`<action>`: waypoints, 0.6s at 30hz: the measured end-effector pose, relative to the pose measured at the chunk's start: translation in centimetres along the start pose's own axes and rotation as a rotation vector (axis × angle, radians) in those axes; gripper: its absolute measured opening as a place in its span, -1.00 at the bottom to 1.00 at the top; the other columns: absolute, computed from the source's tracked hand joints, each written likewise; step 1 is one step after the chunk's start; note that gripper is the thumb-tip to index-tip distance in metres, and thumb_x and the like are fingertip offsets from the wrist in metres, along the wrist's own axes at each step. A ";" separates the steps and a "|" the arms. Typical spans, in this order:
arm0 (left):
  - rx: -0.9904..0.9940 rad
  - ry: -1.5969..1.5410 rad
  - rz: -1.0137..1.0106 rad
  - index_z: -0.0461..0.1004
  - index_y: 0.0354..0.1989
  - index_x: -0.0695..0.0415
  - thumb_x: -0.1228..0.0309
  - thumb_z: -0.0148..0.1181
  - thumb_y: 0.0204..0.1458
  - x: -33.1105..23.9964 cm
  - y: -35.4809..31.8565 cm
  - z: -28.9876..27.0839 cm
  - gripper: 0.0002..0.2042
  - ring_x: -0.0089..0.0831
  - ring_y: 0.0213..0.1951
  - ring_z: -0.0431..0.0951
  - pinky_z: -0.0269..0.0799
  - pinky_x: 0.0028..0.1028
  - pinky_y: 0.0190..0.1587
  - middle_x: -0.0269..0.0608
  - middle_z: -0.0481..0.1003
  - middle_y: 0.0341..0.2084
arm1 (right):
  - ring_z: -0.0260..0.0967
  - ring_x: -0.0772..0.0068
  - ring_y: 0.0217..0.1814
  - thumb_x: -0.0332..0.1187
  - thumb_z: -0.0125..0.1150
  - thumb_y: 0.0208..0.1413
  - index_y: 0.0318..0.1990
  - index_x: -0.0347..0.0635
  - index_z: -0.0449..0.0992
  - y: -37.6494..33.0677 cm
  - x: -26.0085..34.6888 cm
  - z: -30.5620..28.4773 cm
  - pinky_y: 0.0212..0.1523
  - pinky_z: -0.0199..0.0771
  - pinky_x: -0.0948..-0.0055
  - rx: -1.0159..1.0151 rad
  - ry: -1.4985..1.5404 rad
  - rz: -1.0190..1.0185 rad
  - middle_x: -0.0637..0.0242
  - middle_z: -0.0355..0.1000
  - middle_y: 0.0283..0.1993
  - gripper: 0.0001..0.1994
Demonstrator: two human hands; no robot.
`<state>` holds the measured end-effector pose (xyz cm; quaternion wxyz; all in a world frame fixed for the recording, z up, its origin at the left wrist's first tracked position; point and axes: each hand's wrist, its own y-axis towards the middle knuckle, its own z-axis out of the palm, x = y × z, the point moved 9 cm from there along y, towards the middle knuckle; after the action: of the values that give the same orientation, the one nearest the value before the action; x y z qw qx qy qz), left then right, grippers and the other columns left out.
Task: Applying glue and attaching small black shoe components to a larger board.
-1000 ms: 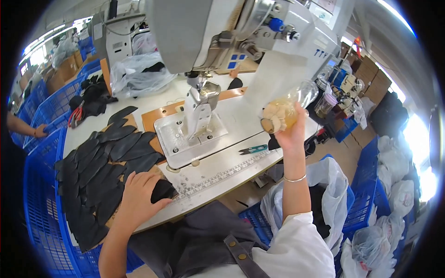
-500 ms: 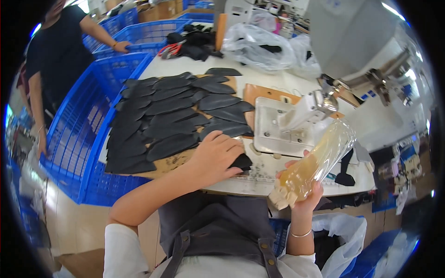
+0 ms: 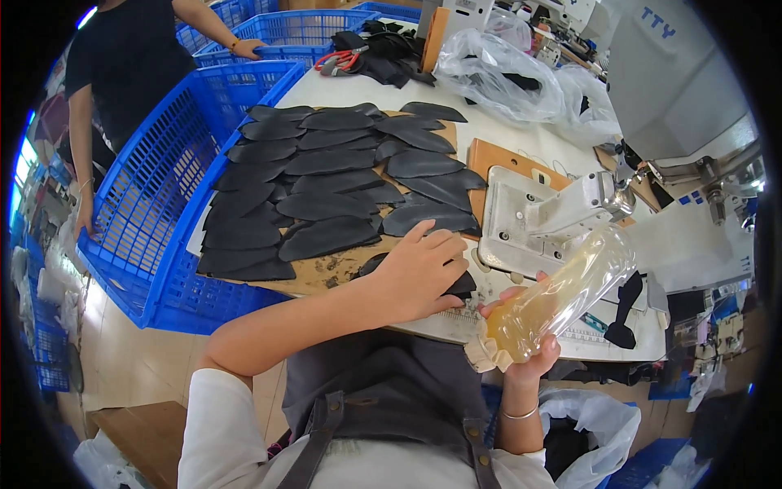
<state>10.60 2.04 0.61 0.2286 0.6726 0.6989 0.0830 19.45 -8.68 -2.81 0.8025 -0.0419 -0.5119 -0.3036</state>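
Observation:
Bent fingers and thumb of my left hand (image 3: 419,273) close around a small stack of black shaped pieces (image 3: 463,285) at the near edge of the table; most of that stack is hidden under the palm. My right hand (image 3: 533,359) grips a clear plastic bottle (image 3: 562,285) partly filled with yellowish liquid. The bottle lies slanted, its cream-coloured wrapped mouth (image 3: 486,352) pointing down toward me and its base up to the right. Left of my hands, overlapping rows of black leaf-shaped pieces (image 3: 330,183) cover a brown board (image 3: 326,275).
A white machine arm over a metal plate (image 3: 509,212) stands right of the pieces. Clear plastic bags (image 3: 497,81) and red-handled pliers (image 3: 340,61) lie farther back. Blue crates (image 3: 163,204) line the left side, where another person (image 3: 130,73) rests hands on them.
The whole view has shifted, with the table now turned slightly and higher in the picture. Both hands keep nearly the same places, and the bottle stays in my right hand.

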 end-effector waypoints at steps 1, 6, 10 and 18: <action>-0.001 0.000 -0.005 0.38 -0.11 0.16 0.14 0.29 -0.25 0.2 -0.1 -0.1 -0.49 -0.28 0.04 0.28 0.08 -0.16 0.14 -0.22 0.34 -0.10 | 0.40 0.04 -0.23 0.11 0.05 -0.11 0.28 -0.13 -0.12 0.1 -0.2 0.0 -0.15 0.43 0.10 0.002 0.003 0.001 0.05 0.25 -0.11 -0.15; -0.081 -0.040 -0.032 0.40 -0.16 0.14 0.20 0.31 -0.27 0.2 -0.3 -0.8 -0.53 -0.31 0.02 0.31 0.09 -0.17 0.13 -0.24 0.35 -0.12 | 0.40 0.05 -0.23 0.12 0.04 -0.10 0.27 -0.14 -0.12 -0.2 -0.2 -0.2 -0.15 0.41 0.12 -0.034 -0.026 -0.004 0.07 0.25 -0.11 -0.15; -0.137 -0.087 -0.029 0.41 -0.23 0.12 0.24 0.35 -0.35 -0.1 -0.3 -1.1 -0.56 -0.32 -0.04 0.34 0.16 -0.25 0.06 -0.26 0.36 -0.16 | 0.40 0.08 -0.23 0.12 0.02 -0.09 0.28 -0.14 -0.14 -0.4 -0.2 0.1 -0.15 0.42 0.13 -0.012 -0.011 -0.017 0.08 0.25 -0.11 -0.15; -0.163 -0.055 -0.016 0.36 -0.39 0.09 0.18 0.35 -0.43 0.0 -0.1 -1.8 -0.59 -0.35 -0.22 0.33 0.19 -0.39 -0.13 -0.31 0.34 -0.34 | 0.37 0.14 -0.23 0.11 0.02 -0.08 0.28 -0.16 -0.15 -0.5 0.2 0.4 -0.16 0.42 0.17 -0.021 -0.027 -0.020 0.08 0.24 -0.12 -0.15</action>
<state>9.71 2.33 2.13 0.3025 0.6482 0.6886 0.1191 18.92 -9.04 -2.61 0.7921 -0.0493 -0.5197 -0.3164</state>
